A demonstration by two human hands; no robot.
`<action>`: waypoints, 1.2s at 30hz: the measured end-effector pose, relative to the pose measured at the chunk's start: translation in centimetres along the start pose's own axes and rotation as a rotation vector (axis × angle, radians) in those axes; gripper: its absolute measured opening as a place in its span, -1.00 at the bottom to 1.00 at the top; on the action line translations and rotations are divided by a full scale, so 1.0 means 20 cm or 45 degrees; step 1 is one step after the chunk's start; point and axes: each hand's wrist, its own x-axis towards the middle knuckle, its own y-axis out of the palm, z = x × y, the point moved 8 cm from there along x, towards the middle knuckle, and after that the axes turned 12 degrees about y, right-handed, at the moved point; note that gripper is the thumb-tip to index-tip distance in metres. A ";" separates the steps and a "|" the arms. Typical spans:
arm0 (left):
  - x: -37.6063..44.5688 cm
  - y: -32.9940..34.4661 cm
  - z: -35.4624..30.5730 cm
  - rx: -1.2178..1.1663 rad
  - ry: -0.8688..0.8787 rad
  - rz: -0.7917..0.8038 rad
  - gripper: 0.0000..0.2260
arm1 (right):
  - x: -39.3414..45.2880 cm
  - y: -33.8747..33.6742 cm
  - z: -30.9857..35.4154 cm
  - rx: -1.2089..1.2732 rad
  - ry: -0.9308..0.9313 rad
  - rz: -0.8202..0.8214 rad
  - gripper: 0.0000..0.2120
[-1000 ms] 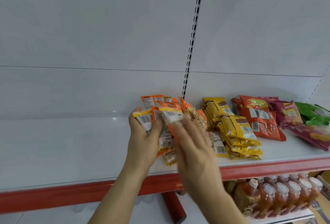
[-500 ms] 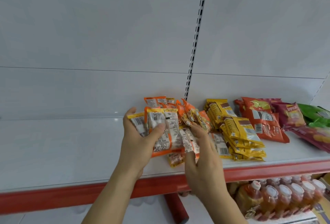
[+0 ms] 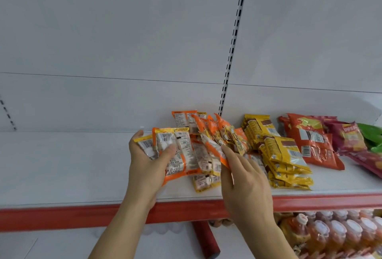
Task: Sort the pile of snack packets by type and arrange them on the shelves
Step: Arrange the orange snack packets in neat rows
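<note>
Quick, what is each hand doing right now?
Left hand: grips a fan of orange snack packets.
Right hand: fingers straight, touching an orange packet in the pile; holds nothing.

You are standing in a shop, at a retail display unit. The white metal shelf (image 3: 62, 165) in front of you has a red front edge strip, and the white back panel (image 3: 124, 31) carries a slotted upright (image 3: 233, 41) for hanging shelves at different heights. Snack packets lie grouped by kind: orange packets (image 3: 223, 134), yellow packets (image 3: 283, 155), red bags (image 3: 310, 139). Below, capped bottles (image 3: 341, 236) stand in tight rows.
</note>
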 end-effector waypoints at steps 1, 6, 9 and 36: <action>0.00 -0.01 0.00 0.019 0.020 -0.012 -0.40 | 0.00 -0.03 0.03 0.058 -0.038 -0.049 -0.59; -0.07 -0.01 -0.04 0.005 0.039 -0.017 -0.43 | -0.08 0.05 0.24 0.194 -0.248 0.012 -0.55; -0.08 -0.06 -0.05 -0.065 0.001 -0.038 -0.43 | -0.13 0.16 0.33 0.281 -0.290 0.152 -0.46; 0.20 -2.10 -0.50 -0.148 -0.020 -0.228 -0.25 | -0.64 0.90 2.23 1.224 -0.240 0.747 -0.49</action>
